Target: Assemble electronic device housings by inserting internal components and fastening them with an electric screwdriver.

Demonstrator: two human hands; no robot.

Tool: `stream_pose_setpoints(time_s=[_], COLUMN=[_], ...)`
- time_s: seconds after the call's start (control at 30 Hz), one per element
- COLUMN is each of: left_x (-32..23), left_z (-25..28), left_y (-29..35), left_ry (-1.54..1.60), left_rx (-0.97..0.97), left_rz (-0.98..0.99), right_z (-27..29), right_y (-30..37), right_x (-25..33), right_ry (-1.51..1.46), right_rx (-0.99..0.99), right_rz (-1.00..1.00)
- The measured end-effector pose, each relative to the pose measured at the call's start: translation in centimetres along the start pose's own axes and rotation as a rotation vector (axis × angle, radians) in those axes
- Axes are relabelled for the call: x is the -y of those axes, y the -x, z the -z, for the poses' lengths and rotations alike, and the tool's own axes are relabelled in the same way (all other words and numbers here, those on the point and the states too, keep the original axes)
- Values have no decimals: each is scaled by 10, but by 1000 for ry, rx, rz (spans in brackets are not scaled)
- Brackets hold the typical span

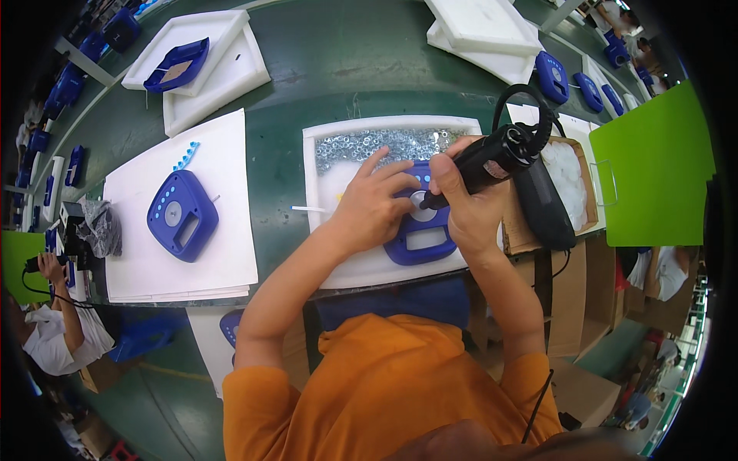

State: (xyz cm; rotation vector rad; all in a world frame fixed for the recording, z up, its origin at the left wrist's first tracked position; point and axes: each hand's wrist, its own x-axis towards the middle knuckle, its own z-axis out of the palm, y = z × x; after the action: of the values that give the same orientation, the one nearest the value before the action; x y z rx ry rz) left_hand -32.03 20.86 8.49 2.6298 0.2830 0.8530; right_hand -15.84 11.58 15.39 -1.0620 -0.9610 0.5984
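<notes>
A blue plastic housing with a round grey disc, light-blue dots and a rectangular cutout lies on a white foam tray before me. My left hand rests on its left side, fingers spread and apart, with some fingertips near the disc. In my right hand a black electric screwdriver is gripped, tilted, its tip down at the disc. Whether the tip sits on a screw is hidden. Many small shiny metal rings fill the tray's far part, just beyond both hands.
Another blue housing lies on white sheets at left, beside a light-blue strip. To the right stand a black elongated case, a cardboard box of white bags and a green panel. Foam trays lie beyond.
</notes>
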Motion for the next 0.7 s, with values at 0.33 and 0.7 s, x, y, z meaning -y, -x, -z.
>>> stream_pose_setpoints(time_s=[0.33,0.7], left_x=[-2,1], left_z=[1,-5], left_y=[0,-1], left_ry=[-3,-25], left_rx=[35,-40], left_rz=[-5,-19], right_z=[17,27], right_y=[-14,-12], right_x=[12,-10], right_ry=[-212,-67], right_rx=[49,386], right_rz=[69,-15])
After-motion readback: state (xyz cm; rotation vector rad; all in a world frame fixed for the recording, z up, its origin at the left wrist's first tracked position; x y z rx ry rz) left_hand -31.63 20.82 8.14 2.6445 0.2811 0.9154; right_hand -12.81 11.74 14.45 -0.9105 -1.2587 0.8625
